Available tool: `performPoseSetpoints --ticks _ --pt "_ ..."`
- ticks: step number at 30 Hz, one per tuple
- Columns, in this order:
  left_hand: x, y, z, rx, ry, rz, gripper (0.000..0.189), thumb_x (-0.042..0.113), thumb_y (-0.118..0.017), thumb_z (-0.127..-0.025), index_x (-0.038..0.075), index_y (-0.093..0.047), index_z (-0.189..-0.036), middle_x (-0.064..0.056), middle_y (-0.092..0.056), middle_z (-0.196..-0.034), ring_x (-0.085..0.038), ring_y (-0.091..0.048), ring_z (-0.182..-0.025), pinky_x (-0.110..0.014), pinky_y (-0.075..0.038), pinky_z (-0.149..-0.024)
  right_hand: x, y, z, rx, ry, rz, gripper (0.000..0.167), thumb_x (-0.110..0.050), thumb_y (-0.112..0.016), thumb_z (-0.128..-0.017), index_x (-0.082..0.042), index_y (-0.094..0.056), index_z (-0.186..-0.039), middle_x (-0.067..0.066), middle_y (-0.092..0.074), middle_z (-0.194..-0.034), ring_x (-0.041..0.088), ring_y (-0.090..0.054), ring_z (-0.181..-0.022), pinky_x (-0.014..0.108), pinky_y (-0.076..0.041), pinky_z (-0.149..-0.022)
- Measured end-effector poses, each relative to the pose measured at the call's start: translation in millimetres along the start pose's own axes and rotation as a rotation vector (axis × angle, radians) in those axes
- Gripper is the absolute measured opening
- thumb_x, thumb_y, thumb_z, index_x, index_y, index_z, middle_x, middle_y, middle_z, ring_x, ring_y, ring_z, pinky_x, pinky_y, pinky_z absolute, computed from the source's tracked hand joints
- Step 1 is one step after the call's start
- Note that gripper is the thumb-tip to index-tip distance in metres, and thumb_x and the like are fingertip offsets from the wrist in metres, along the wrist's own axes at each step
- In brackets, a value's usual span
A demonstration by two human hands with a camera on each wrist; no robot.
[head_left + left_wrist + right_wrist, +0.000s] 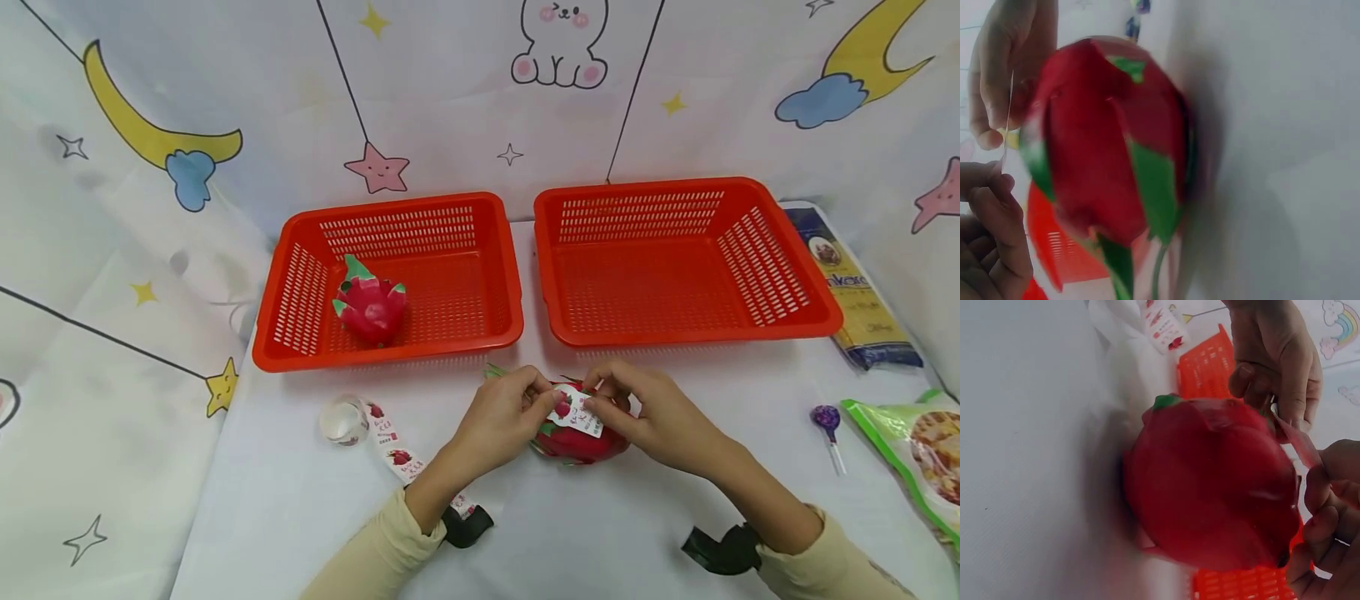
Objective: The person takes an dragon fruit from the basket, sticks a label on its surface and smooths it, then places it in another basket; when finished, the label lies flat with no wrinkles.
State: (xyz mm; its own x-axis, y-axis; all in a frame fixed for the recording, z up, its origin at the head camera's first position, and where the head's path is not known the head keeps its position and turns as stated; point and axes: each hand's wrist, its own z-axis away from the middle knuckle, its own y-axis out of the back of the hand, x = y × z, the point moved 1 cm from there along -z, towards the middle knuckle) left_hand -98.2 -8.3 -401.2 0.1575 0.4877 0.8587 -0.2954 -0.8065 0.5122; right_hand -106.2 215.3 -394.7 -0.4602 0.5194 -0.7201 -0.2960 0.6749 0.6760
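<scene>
A white sticker label (576, 411) printed with a dragon fruit is stretched between both hands. My left hand (504, 417) pinches its left end, and my right hand (651, 410) pinches the right end between thumb and finger. Directly beneath the label, a red dragon fruit (581, 447) with green scale tips lies on the white table. In the left wrist view the label (1009, 119) appears edge-on, beside the fruit (1100, 144). The right wrist view shows the fruit's smooth red side (1210, 481) close up, with the fingers of both hands near its upper surface.
A red basket (390, 357) at the back left holds another dragon fruit (372, 310); a second red basket (697, 333) stands beside it. The label roll (344, 421) trails its strip under the left forearm. A lollipop (827, 421) and food bags (862, 304) lie at right.
</scene>
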Motion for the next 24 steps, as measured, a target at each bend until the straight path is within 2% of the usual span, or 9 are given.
performPoseSetpoints --ticks 3,7,11,16,19,24 --pt "-2.4 -7.0 -2.8 -0.007 0.031 -0.001 0.011 0.024 -0.069 -0.098 0.014 -0.070 -0.093 0.006 -0.059 -0.068 -0.002 -0.045 -0.058 -0.018 -0.037 -0.051 6 -1 1.5 -0.004 -0.010 0.031 0.022 -0.008 -0.075 -0.091 -0.022 -0.062 -0.103 -0.018 -0.059 -0.077 0.002 -0.053 -0.072 0.021 -0.048 -0.058" --pt "-4.7 -11.0 -4.9 0.001 0.030 0.002 0.012 0.023 -0.069 -0.097 0.011 -0.069 -0.100 0.003 -0.065 -0.073 -0.001 -0.051 -0.062 -0.018 -0.042 -0.055 10 -3 1.3 -0.006 0.004 0.057 0.021 -0.008 -0.074 -0.091 -0.022 -0.063 -0.101 -0.019 -0.057 -0.075 0.001 -0.051 -0.069 0.020 -0.047 -0.057" --pt "-7.6 -13.0 -5.6 0.002 -0.002 -0.006 0.017 0.020 -0.068 -0.098 0.009 -0.067 -0.111 0.003 -0.065 -0.075 0.000 -0.050 -0.061 -0.017 -0.041 -0.056 12 -3 1.0 -0.006 0.024 0.059 0.020 -0.005 -0.073 -0.090 -0.022 -0.065 -0.097 -0.020 -0.052 -0.071 0.000 -0.049 -0.067 0.019 -0.044 -0.057" --pt "-10.5 -15.6 -5.6 0.011 -0.028 -0.022 0.016 0.017 -0.060 -0.099 0.011 -0.067 -0.112 0.006 -0.058 -0.070 0.000 -0.045 -0.057 -0.017 -0.036 -0.053 14 -3 2.6 0.004 0.019 0.084 0.019 -0.007 -0.073 -0.090 -0.024 -0.066 -0.096 -0.019 -0.049 -0.070 0.000 -0.048 -0.068 0.018 -0.043 -0.057" --pt "-10.8 -16.4 -4.1 0.004 -0.025 -0.036 0.019 0.023 -0.062 -0.099 0.014 -0.068 -0.114 0.006 -0.056 -0.073 -0.002 -0.047 -0.062 -0.018 -0.038 -0.055 15 -3 5.4 0.011 0.006 0.116 0.018 -0.011 -0.075 -0.090 -0.025 -0.067 -0.100 -0.018 -0.052 -0.075 0.000 -0.049 -0.071 0.020 -0.045 -0.058" --pt "-9.6 -17.0 1.3 -0.039 0.011 -0.086 0.036 0.040 -0.072 -0.094 0.020 -0.064 -0.123 0.004 -0.055 -0.090 -0.006 -0.051 -0.080 -0.019 -0.040 -0.063 18 -1 11.3 -0.003 0.000 0.144 0.026 -0.015 -0.078 -0.089 -0.026 -0.068 -0.110 -0.019 -0.056 -0.085 0.000 -0.050 -0.078 0.022 -0.049 -0.062"
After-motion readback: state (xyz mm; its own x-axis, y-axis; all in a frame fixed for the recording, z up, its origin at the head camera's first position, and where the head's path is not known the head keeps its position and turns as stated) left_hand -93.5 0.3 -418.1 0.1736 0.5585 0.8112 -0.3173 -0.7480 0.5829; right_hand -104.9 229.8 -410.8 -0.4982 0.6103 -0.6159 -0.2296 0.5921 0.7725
